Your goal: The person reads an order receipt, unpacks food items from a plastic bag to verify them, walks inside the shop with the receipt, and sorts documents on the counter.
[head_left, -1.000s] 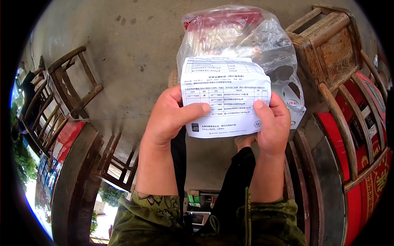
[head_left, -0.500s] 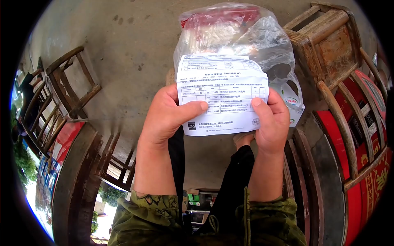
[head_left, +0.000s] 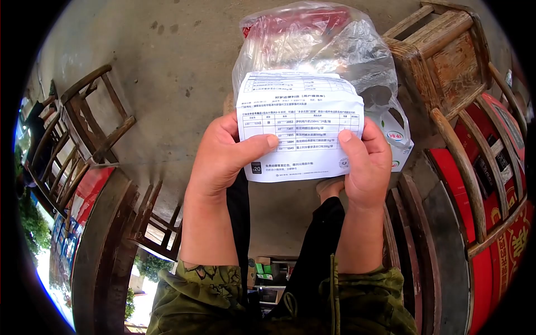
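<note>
Between my two hands I hold a white printed delivery slip (head_left: 301, 159) with a table of Chinese text and a small black square at its lower left. My left hand (head_left: 223, 153) pinches its left edge, thumb on the front and fingers behind. On the right edge my right hand (head_left: 364, 162) grips it the same way. The paper's top part bends back, showing more printed rows. Behind the slip stands a clear plastic bag (head_left: 368, 61) with something red and shiny inside. A white box with a green-and-red logo (head_left: 397, 136) shows at its right side.
A wooden stool (head_left: 441, 44) stands at the upper right, beside a wooden chair (head_left: 491, 167) in front of red printed boxes (head_left: 505, 268). More wooden chairs (head_left: 95, 111) line the left. My legs and a foot (head_left: 330, 188) are below the slip on the concrete floor (head_left: 167, 56).
The slip and both hands have shifted slightly left and up in view. The grip stays the same, and the surroundings barely move.
</note>
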Action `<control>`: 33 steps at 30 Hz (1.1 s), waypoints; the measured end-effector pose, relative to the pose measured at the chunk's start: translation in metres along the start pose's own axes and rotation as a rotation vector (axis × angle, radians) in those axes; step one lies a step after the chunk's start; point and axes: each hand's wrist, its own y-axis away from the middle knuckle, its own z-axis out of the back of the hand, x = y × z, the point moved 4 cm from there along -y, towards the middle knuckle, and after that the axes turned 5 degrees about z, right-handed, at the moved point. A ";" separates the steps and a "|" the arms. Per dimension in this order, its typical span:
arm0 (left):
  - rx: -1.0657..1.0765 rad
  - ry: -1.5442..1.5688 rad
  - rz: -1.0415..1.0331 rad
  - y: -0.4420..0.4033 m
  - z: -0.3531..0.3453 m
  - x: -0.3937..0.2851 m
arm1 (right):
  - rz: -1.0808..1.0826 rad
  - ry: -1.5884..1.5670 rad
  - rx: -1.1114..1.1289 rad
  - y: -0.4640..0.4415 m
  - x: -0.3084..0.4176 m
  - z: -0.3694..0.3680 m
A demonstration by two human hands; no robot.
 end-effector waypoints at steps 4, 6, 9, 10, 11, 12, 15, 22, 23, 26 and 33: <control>0.021 0.001 0.020 0.000 0.001 0.001 | 0.026 -0.015 -0.013 0.001 -0.001 -0.001; 0.037 0.004 0.034 0.000 0.001 0.001 | 0.025 -0.016 -0.021 0.001 -0.001 -0.001; 0.030 -0.003 0.049 0.001 0.001 0.001 | 0.026 -0.018 -0.026 0.001 0.000 -0.002; 0.030 -0.003 0.049 0.001 0.001 0.001 | 0.027 -0.019 -0.024 0.001 0.001 -0.002; 0.030 -0.003 0.049 0.001 0.001 0.001 | 0.027 -0.020 -0.024 0.001 0.001 -0.002; 0.030 -0.003 0.049 0.001 0.000 0.001 | 0.024 -0.022 -0.026 0.001 0.000 -0.001; 0.026 -0.007 0.026 0.000 0.001 0.002 | 0.021 -0.022 -0.024 0.001 0.000 0.000; 0.015 0.002 0.040 -0.001 0.002 0.002 | 0.019 -0.040 -0.010 0.000 0.000 -0.002; 0.019 -0.018 0.053 -0.001 0.004 0.003 | 0.021 -0.038 -0.011 0.000 0.001 -0.002; 0.036 -0.034 0.066 -0.001 0.004 0.003 | 0.009 -0.048 -0.020 -0.001 0.001 -0.002; 0.032 -0.068 0.042 -0.001 0.004 0.002 | -0.013 -0.031 -0.011 0.000 0.003 -0.006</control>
